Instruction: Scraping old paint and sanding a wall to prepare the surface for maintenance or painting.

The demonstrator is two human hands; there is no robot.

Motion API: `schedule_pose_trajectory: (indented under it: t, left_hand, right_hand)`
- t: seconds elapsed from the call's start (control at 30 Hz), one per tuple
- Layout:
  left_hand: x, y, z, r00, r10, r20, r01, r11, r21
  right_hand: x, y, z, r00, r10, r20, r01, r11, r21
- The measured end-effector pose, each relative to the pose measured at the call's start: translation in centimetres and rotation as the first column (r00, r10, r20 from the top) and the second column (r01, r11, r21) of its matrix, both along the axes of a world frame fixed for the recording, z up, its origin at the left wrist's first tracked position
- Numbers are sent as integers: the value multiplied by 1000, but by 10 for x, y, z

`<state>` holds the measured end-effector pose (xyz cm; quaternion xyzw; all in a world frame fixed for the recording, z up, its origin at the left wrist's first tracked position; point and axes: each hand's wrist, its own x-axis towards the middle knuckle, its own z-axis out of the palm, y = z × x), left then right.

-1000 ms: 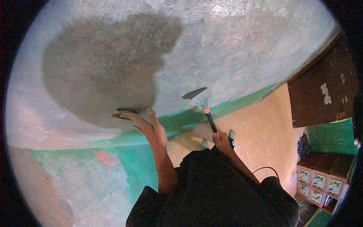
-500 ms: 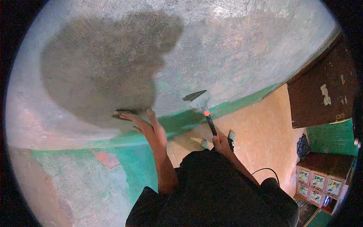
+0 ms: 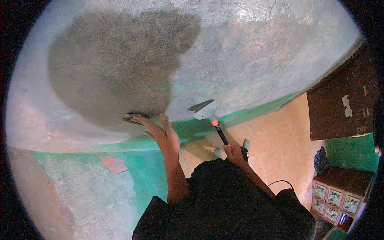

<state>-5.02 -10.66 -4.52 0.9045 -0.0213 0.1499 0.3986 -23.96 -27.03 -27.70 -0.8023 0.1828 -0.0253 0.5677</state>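
Observation:
In front of me is a rough, patchy wall (image 3: 240, 60), whitish grey with a green lower band. My left hand (image 3: 166, 138) reaches up to it, fingers stretched out and thumb apart. Beneath its fingertips shows a small flat brownish shape (image 3: 128, 117); whether this is a pad or only shade, I cannot make out. A scraper (image 3: 206, 112) with a pale head, an orange collar and a black handle is gripped in my right hand (image 3: 237, 154). Its wide head is close to the wall; contact cannot be made out.
A large dark grey area (image 3: 116, 64) spreads over the wall above my left hand. Below lies a tan tiled floor (image 3: 276, 140), where my feet show. To the right are a worn brown panel (image 3: 336, 104), a black bag (image 3: 320, 160) and a cabinet (image 3: 344, 180) with small decorated fronts.
The scraper's head has shifted a little left and down, still in my right hand. My left hand stays at the wall, fingers stretched. The whole view has moved slightly.

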Motion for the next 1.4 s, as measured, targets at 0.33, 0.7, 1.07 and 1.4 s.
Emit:
schedule_pose_trajectory:
  t: [0.33, 0.7, 1.07, 1.4]
  left_hand:
    - [1, 0, -3, 1000, 8, 21, -9, 999, 38]
    - [-1, -4, 8, 999, 21, -28, -20, 1000, 4]
    - [0, -5, 7, 999, 38, -34, -38, 999, 11]
    - [1, -4, 6, 999, 27, -30, -25, 999, 39]
  right_hand:
    - [6, 1, 14, 998, 29, 48, -31, 999, 40]
    - [10, 4, 17, 998, 54, -11, -55, 994, -89]
    - [-3, 6, 1, 997, 48, 59, -49, 999, 21]
    - [0, 9, 2, 999, 14, 51, -18, 997, 77]
